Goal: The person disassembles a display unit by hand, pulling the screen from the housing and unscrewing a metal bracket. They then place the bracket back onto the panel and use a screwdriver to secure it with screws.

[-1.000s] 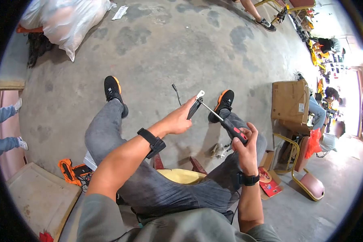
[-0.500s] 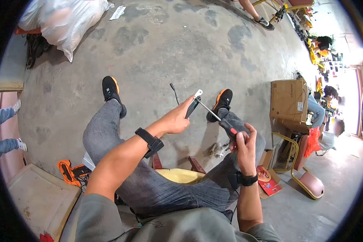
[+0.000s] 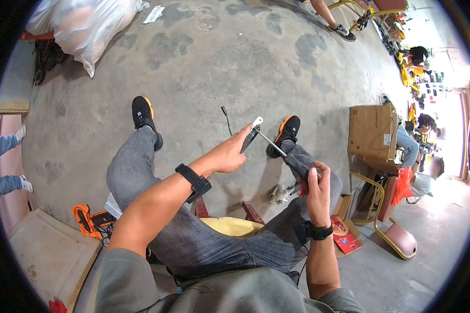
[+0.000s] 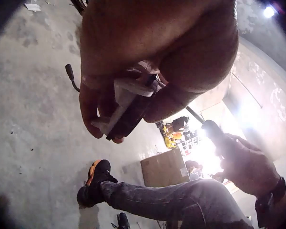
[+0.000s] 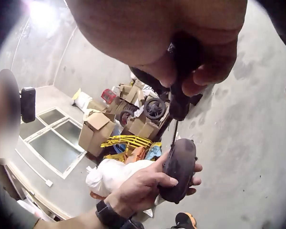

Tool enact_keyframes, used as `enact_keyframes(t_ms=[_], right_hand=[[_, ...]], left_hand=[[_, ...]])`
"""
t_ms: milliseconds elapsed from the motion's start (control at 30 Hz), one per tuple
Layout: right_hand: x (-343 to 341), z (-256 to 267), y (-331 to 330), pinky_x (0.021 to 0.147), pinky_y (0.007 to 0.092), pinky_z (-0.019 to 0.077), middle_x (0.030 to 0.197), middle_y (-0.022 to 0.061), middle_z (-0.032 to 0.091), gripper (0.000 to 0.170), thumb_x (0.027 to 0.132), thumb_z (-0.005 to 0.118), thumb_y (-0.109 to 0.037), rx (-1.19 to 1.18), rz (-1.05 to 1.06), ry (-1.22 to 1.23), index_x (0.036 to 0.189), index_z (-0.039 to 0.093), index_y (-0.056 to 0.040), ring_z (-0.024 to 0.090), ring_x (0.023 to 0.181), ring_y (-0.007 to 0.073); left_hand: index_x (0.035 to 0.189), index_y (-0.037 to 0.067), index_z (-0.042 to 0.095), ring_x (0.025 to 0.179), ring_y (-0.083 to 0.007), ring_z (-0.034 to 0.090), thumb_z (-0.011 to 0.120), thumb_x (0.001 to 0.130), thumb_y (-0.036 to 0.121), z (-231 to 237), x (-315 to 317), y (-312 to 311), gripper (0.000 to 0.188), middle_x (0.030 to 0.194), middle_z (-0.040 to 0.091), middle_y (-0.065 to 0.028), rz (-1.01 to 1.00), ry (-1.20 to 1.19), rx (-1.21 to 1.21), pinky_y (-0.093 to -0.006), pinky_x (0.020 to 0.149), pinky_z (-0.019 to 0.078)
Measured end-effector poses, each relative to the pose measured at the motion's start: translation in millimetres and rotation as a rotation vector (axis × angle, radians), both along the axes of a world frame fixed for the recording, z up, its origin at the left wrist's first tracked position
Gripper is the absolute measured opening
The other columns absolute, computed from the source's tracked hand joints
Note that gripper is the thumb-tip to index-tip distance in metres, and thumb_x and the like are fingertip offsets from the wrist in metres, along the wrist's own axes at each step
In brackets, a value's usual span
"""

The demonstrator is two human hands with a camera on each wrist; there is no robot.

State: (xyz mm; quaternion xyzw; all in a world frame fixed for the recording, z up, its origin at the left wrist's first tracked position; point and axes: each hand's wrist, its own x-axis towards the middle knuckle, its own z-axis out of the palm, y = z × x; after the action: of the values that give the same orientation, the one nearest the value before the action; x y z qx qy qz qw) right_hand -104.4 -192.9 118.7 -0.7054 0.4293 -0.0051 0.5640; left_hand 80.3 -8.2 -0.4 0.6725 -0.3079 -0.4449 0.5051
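Observation:
My left hand [image 3: 225, 156] grips a dark oval housing [image 5: 179, 167], its thumb lying across one face in the right wrist view. A white tab [image 3: 257, 121] sticks out at the housing's far end, and a short black cable [image 3: 226, 119] with a plug extends beyond the hand. In my right hand [image 3: 318, 195] is a screwdriver [image 3: 296, 166], the thumb and fingers around the back of its dark handle. Its metal shaft [image 3: 272, 143] slants toward the left hand, the tip right at the housing's edge. Palm and fingers hide part of the housing in the left wrist view.
Both knees are spread on either side of the hands, above the concrete floor [image 3: 203, 68]. A cardboard box [image 3: 373, 130] and a chair [image 3: 399, 240] stand at the right. White sacks [image 3: 91, 31] lie far left; an orange tool-like object [image 3: 86, 221] sits near the left thigh.
The screwdriver handle has turned: its red patches, visible earlier, are now out of sight. My right fingers have shifted around it. The left hand and housing stay nearly still.

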Motion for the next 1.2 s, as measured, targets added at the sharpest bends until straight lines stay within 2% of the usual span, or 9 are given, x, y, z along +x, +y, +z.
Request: enact_keyframes(t_ms=[67,200,300,467,700,900,1000,1100,1200], right_hand=[[3.3,0.2,3.9,0.063,0.0271,0.0501,0.111,0.0119,0.053,0.052,0.093,0.06,-0.009,-0.032,0.017,0.01,0.136,0.032,-0.0003,0.058,0.073,0.0128],[-2.5,-19.2,2.1,0.057,0.0263,0.0476,0.104,0.0115,0.054,0.047,0.097,0.056,-0.014,-0.351,0.215,-0.246,0.136,0.032,0.0001,0.058,0.068,0.012],[3.3,0.7,6.6,0.057,0.0255,0.0477,0.105,0.0113,0.054,0.049,0.096,0.057,-0.011,-0.108,0.028,0.006,0.136,0.031,-0.0007,0.058,0.07,0.0123],[2.4,-4.9,6.1,0.058,0.0245,0.0481,0.107,0.0113,0.052,0.052,0.095,0.058,-0.008,-0.036,0.038,-0.017,0.138,0.029,-0.0028,0.057,0.07,0.0125],[1.1,-3.9,5.0,0.064,0.0261,0.0507,0.115,0.0122,0.049,0.051,0.091,0.06,0.0,-0.142,0.091,-0.137,0.134,0.033,-0.0024,0.058,0.076,0.0132],[-1.2,-7.1,-0.3,0.06,0.0262,0.0489,0.096,0.0084,0.058,0.03,0.094,0.059,-0.005,-0.364,0.243,-0.106,0.122,0.048,0.0,0.057,0.069,0.0107],[3.8,0.6,2.1,0.058,0.0248,0.0463,0.082,0.0046,0.058,0.022,0.095,0.059,-0.008,-0.311,0.205,-0.017,0.114,0.053,-0.0004,0.055,0.064,0.0098],[10.2,6.0,-0.1,0.056,0.0235,0.0435,0.079,0.003,0.056,0.018,0.092,0.063,-0.009,0.087,-0.005,0.069,0.107,0.055,-0.0024,0.051,0.06,0.0089],[8.0,4.9,10.0,0.057,0.0234,0.044,0.084,0.0039,0.058,0.021,0.09,0.066,-0.009,-0.032,0.063,-0.051,0.106,0.055,-0.0019,0.051,0.062,0.0086]], left_hand=[[0.153,-0.002,0.011,0.141,-0.0413,0.031,0.048,0.078,-0.002,-0.3,0.3,-0.1,0.083,0.151,0.028,-0.0323,0.002,-0.008,0.01,-0.0407,0.116,0.0283],[0.153,-0.002,0.01,0.14,-0.0422,0.033,0.049,0.078,-0.001,6.4,2.2,0.4,0.084,0.15,0.03,-0.0328,0.009,0.034,0.019,-0.0413,0.115,0.0298],[0.153,-0.002,0.011,0.139,-0.0428,0.034,0.049,0.078,-0.001,-1.6,-0.6,-0.3,0.084,0.149,0.031,-0.0331,0.027,0.001,-0.009,-0.0416,0.114,0.0307],[0.153,0.0,0.011,0.137,-0.0438,0.037,0.049,0.078,-0.001,-2.6,-0.4,-0.6,0.085,0.148,0.032,-0.0332,0.038,-0.016,-0.009,-0.0423,0.112,0.0324],[0.154,0.002,0.009,0.136,-0.044,0.038,0.049,0.077,-0.001,-3.8,-2.9,-0.8,0.087,0.147,0.033,-0.033,0.042,-0.027,0.011,-0.0423,0.112,0.0332],[0.154,0.004,0.01,0.134,-0.0443,0.04,0.048,0.077,0.0,-5.1,-5.2,-0.4,0.086,0.146,0.034,-0.0333,0.068,-0.034,-0.067,-0.0433,0.11,0.0346],[0.154,0.004,0.01,0.133,-0.0446,0.04,0.047,0.077,0.0,-10.3,-7.1,-1.8,0.086,0.146,0.035,-0.0332,0.064,-0.089,-0.036,-0.0439,0.11,0.035],[0.154,0.004,0.01,0.133,-0.0448,0.04,0.048,0.077,0.0,-6.3,-5.2,-0.9,0.086,0.146,0.035,-0.0328,0.057,-0.069,-0.04,-0.0439,0.11,0.0349],[0.154,0.004,0.011,0.133,-0.0446,0.04,0.048,0.076,-0.001,-4.4,-4.0,-1.2,0.086,0.146,0.035,-0.0325,0.077,-0.045,-0.032,-0.044,0.11,0.0349]])
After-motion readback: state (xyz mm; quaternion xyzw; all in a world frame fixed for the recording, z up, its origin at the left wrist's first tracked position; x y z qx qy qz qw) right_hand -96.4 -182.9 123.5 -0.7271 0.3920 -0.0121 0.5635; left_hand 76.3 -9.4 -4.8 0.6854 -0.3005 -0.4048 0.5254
